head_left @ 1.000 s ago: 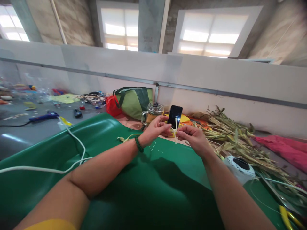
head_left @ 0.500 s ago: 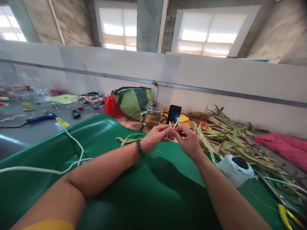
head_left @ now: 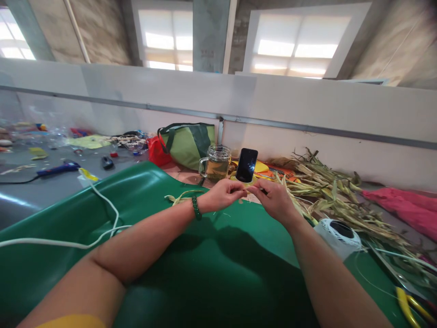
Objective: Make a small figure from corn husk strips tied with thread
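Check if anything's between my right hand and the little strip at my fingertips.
Nothing visible: your right hand pinches the little strip, opposite your left hand. The phone stands beyond them, not between.

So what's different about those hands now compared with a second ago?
The left hand has come down slightly, and its fingers now meet those of the right hand. The pale strip, which stood up between them in front of the phone, is now mostly hidden in their pinch. The glass mug, green bag and yellow-handled scissors stayed put.
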### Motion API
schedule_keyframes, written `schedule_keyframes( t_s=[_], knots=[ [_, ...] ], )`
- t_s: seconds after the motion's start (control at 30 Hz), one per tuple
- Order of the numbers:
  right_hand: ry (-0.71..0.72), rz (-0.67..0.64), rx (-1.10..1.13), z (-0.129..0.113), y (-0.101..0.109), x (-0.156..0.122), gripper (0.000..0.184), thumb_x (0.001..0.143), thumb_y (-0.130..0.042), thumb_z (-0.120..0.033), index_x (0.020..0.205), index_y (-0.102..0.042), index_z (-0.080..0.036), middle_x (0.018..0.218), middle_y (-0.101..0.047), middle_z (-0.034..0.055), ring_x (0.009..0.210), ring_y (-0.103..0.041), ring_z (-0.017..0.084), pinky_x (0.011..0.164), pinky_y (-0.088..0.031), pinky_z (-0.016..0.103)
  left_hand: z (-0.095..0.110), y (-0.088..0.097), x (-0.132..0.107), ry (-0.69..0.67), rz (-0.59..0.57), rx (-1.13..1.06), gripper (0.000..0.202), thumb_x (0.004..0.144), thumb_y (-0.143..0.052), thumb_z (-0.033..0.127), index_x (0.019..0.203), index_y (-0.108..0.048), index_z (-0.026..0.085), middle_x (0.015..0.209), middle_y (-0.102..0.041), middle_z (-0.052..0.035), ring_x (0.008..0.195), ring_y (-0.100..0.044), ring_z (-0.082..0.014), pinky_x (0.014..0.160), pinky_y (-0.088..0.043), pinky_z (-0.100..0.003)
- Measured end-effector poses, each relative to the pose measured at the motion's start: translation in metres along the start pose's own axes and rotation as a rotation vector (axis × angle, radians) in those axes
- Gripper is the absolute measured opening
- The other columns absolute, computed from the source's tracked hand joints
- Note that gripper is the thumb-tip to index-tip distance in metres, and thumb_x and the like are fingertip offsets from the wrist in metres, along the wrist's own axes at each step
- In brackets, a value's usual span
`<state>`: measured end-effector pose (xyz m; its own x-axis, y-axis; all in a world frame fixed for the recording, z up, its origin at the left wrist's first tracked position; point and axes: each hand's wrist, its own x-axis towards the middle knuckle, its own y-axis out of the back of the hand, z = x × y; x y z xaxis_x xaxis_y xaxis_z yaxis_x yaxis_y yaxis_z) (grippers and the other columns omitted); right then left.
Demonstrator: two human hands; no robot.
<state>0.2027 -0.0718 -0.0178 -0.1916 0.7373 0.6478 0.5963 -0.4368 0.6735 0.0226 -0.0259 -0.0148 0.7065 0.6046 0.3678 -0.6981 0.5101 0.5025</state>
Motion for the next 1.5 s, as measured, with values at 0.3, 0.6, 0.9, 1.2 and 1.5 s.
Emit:
schedule_keyframes(
  t_s=[0.3,0.6,0.9,1.2,1.5],
  knots=[
    [-0.023,-0.21,0.065,0.012,0.004,0.003,0.033,0.085,-0.053,-0.049,0.073,-0.06,-0.019,0.07,-0.06,0.0023,0.064,-0.051,0.014,0.057,-0.036,0.024,-0.014,0.001,0.003,0.003,-0.094,0.292,0.019,0.082,-0.053,0.022,0.072,-0.064,0.011,0.057,-0.055,0.0016,0.056,-0.046,-0.0083,0.054,-0.033,-0.018],
    [0.083,-0.229,0.102,0.002,-0.004,-0.001,0.038,0.09,-0.044,-0.036,0.057,-0.049,-0.017,0.054,-0.046,-0.0013,0.053,-0.041,0.01,0.052,-0.028,0.024,-0.009,0.007,0.001,-0.046,-0.221,0.247,0.02,0.083,-0.052,0.02,0.079,-0.069,0.01,0.066,-0.063,-0.0013,0.059,-0.052,-0.009,0.057,-0.038,-0.018],
    [-0.07,-0.183,0.231,0.008,-0.001,0.003,0.041,0.086,-0.046,-0.047,0.057,-0.046,-0.018,0.053,-0.04,-0.0027,0.052,-0.036,0.01,0.049,-0.028,0.024,-0.011,0.013,0.003,0.135,-0.177,-0.154,0.046,0.084,-0.051,0.054,0.086,-0.066,0.01,0.061,-0.061,-0.0029,0.06,-0.056,-0.0113,0.06,-0.042,-0.022],
    [-0.122,0.124,0.268,0.007,-0.011,0.003,0.035,0.084,-0.051,-0.046,0.063,-0.058,-0.019,0.058,-0.056,0.0008,0.055,-0.047,0.013,0.054,-0.037,0.026,-0.013,0.001,0.007,0.343,0.239,-0.674,0.059,0.067,-0.066,0.063,0.094,-0.067,0.011,0.062,-0.055,0.0022,0.06,-0.053,-0.0083,0.067,-0.044,-0.025],
    [-0.127,0.051,0.257,0.008,-0.021,0.0,0.036,0.084,-0.052,-0.045,0.065,-0.063,-0.018,0.058,-0.059,0.0016,0.055,-0.05,0.013,0.053,-0.037,0.025,-0.015,-0.007,0.003,0.155,0.128,-0.432,0.042,0.067,-0.074,0.044,0.091,-0.07,0.01,0.075,-0.066,-0.0043,0.069,-0.055,-0.0111,0.068,-0.042,-0.024]
  ],
)
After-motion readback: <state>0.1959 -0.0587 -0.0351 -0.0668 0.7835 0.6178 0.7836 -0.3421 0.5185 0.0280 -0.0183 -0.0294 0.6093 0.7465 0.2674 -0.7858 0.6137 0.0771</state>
